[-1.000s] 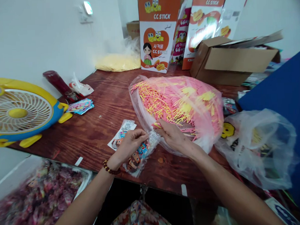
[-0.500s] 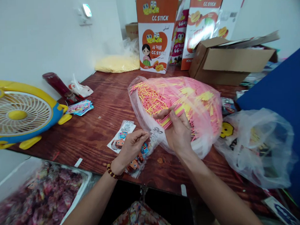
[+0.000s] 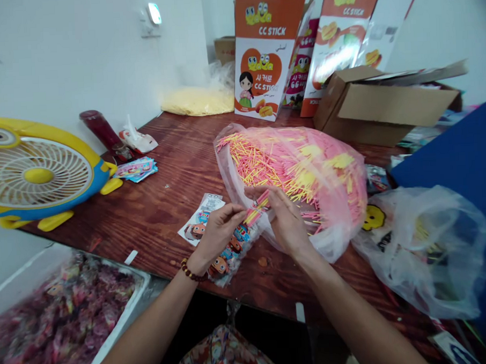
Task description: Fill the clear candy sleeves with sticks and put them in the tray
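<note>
Between my hands, a small bundle of thin pink and yellow candy sticks (image 3: 253,214) lies tilted, its lower end inside the mouth of a clear printed packet (image 3: 226,258). My left hand (image 3: 216,231) pinches the packet's mouth with thumb and fingertips, a beaded bracelet at its wrist. Around the upper end of the bundle, my right hand (image 3: 285,220) is curled; its thumb is partly hidden. Behind it lies a large open plastic bag (image 3: 331,173) full of loose sticks. More printed packets (image 3: 200,219) rest flat just left of my left hand.
A yellow-and-blue fan (image 3: 53,174) stands at the left, near a jar (image 3: 99,132) and tissues (image 3: 138,141). Boxes (image 3: 265,57) line the back, with an open carton (image 3: 396,105) at right. A knotted-looking plastic bag (image 3: 427,249) sits right; a white tub (image 3: 141,288) is lower left.
My right hand has brought the candy sticks down and left to my left hand, and their ends are now in the packet's mouth. The view has shifted slightly.
</note>
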`<state>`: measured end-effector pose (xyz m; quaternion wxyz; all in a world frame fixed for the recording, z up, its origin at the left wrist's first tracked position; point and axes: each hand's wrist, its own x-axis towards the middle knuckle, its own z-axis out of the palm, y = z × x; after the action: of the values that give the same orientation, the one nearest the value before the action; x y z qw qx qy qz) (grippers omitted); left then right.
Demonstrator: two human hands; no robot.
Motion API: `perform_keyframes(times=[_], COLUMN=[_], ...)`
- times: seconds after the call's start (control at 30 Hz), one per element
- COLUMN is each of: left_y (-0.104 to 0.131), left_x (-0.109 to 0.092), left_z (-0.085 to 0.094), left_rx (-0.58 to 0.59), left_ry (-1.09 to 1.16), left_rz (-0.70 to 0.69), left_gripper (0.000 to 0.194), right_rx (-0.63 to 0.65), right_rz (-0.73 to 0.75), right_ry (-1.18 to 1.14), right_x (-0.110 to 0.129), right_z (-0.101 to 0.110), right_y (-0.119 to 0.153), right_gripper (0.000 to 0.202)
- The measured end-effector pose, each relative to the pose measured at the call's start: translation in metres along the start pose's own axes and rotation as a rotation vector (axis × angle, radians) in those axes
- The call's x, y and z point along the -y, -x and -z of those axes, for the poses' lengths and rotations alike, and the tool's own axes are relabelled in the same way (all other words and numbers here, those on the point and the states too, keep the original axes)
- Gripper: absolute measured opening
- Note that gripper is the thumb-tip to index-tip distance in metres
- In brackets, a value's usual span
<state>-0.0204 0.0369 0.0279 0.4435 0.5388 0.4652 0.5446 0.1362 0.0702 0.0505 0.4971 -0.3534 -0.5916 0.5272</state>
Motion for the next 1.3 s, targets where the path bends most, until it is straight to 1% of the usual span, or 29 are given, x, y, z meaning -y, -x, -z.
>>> perform_keyframes(times=[0.07, 0.2, 0.4, 0.57, 0.63, 0.7, 0.77, 0.83, 0.9, 0.97, 1.03, 1.07, 1.13, 1.2, 1.27, 1.3], left_y=[-0.002, -0.005, -0.007, -0.007, -0.007, -0.006, -0.005, -0.006, -0.008, -0.010, -0.012, -0.012, -0.011, -0.009, -0.007, -0.006], left_x=[-0.001, -0.002, -0.004, 0.001, 0.006, 0.009, 0.008, 0.004, 0.000, -0.003, -0.003, -0.003, -0.001, -0.001, -0.001, -0.002], left_z=[0.000, -0.002, -0.004, -0.002, 0.000, 0.003, 0.006, 0.008, 0.009, 0.010, 0.010, 0.010, 0.012, 0.014, 0.016, 0.017], left_rx=[-0.007, -0.029, -0.041, -0.037, -0.060, -0.108, -0.130, -0.138, -0.181, -0.234, -0.235, -0.212, -0.161, -0.135, -0.159, -0.179], left_ry=[0.027, 0.087, 0.147, 0.213, 0.228, 0.259, 0.298, 0.356, 0.421, 0.473, 0.496, 0.488, 0.427, 0.324, 0.241, 0.214], left_rz=[0.018, 0.043, 0.041, 0.022, -0.003, -0.014, 0.015, 0.057, 0.056, 0.028, 0.020, 0.030, 0.047, 0.033, -0.035, -0.073], left_gripper=[0.019, 0.020, 0.022, 0.023, 0.022, 0.023, 0.024, 0.026, 0.025, 0.024, 0.024, 0.024, 0.024, 0.024, 0.022, 0.021], right_rx=[0.022, 0.074, 0.021, 0.046, 0.006, -0.049, -0.105, -0.144, -0.132, -0.082, -0.041, -0.031, -0.016, 0.039, 0.119, 0.138], right_rz=[0.007, 0.016, 0.098, 0.089, 0.114, 0.156, 0.205, 0.213, 0.150, 0.051, -0.004, -0.004, 0.043, 0.097, 0.116, 0.114], right_ry=[0.028, 0.137, 0.102, 0.173, 0.107, -0.031, -0.177, -0.238, -0.175, -0.042, 0.090, 0.149, 0.242, 0.318, 0.381, 0.408], right_x=[0.005, 0.017, 0.030, 0.037, 0.041, 0.047, 0.054, 0.058, 0.056, 0.047, 0.036, 0.030, 0.024, 0.022, 0.024, 0.025], right_z=[0.004, 0.010, 0.014, 0.009, 0.005, 0.004, 0.005, 0.009, 0.014, 0.017, 0.016, 0.014, 0.009, 0.004, 0.001, 0.000], right_y=[-0.003, -0.008, -0.016, -0.020, -0.021, -0.022, -0.022, -0.021, -0.019, -0.016, -0.014, -0.013, -0.011, -0.011, -0.012, -0.013], right_gripper=[0.035, 0.025, 0.019, 0.017, 0.018, 0.017, 0.016, 0.017, 0.021, 0.024, 0.025, 0.026, 0.023, 0.018, 0.018, 0.019])
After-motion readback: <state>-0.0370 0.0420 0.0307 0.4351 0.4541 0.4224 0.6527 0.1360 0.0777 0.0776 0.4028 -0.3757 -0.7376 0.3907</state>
